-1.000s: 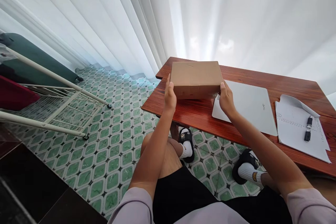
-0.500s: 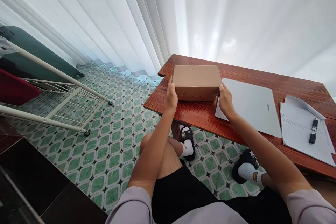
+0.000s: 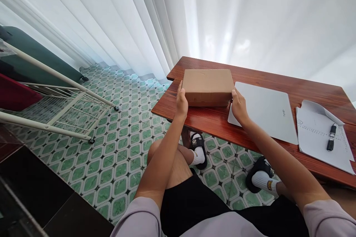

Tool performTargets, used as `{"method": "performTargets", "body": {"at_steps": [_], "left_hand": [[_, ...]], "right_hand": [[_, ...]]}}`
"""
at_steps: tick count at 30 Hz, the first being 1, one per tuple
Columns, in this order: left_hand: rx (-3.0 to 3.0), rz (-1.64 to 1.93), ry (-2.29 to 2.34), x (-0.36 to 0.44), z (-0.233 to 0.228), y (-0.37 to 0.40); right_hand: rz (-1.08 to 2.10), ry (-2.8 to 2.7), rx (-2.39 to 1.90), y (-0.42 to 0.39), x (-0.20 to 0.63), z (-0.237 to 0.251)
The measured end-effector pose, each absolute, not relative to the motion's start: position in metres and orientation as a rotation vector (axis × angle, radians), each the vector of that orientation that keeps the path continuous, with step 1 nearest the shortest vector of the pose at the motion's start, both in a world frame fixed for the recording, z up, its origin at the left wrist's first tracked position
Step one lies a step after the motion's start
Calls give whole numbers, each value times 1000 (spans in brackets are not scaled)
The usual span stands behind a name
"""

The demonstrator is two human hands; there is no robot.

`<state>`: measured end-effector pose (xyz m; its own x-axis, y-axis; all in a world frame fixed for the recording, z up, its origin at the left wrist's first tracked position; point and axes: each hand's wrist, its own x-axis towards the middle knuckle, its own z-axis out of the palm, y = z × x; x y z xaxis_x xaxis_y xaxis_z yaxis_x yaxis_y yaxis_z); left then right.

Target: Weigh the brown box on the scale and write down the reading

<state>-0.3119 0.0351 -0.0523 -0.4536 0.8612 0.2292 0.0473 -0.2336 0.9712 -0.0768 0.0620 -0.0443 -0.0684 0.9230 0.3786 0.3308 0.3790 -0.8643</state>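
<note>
Brown cardboard box (image 3: pixel 208 81): it lies straight in front of me, near the left end of the worktop (image 3: pixel 204 119); I cannot tell if its bottom is fully resting there or a little lifted.
Long side of the box: it seems to run from left to right, across my body, from one palm to the other.
Left hand (image 3: pixel 182 102): it holds the left end, fingers along the side, thumb at the near corner.
Right hand (image 3: pixel 239 106): it holds the right end at the near corner, with the thumb up.
Nearer hand: neither one, because both are touching; my hands are as wide apart as the box is long.
Right of the box: the pale flat board (image 3: pixel 265 113) is just beside, and farther are the papers (image 3: pixel 313 142) with a black pen (image 3: pixel 331 137) on them.
</note>
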Motion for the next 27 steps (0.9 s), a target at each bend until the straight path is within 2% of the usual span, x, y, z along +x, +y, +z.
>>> {"method": "performTargets", "body": {"at_steps": [9,12,18,23,27], "left_hand": [[1029,1771,1483,-305,-48,36],[1101,1874,1595,-307,-45,39],[1591,2215,1608,-299,-17,40],[1987,2104,1541,-260,11,43],[2287,2009,1308,-208,34,46]], "right_hand": [[818,-1597,-1138,62,-77,-44],[838,-1643,-1167,64,-70,-43],[669,-1691,-1186,52,-29,-23],[547,-1689,-1125,34,30,9],[497,-1666,-1143,22,84,29]]}}
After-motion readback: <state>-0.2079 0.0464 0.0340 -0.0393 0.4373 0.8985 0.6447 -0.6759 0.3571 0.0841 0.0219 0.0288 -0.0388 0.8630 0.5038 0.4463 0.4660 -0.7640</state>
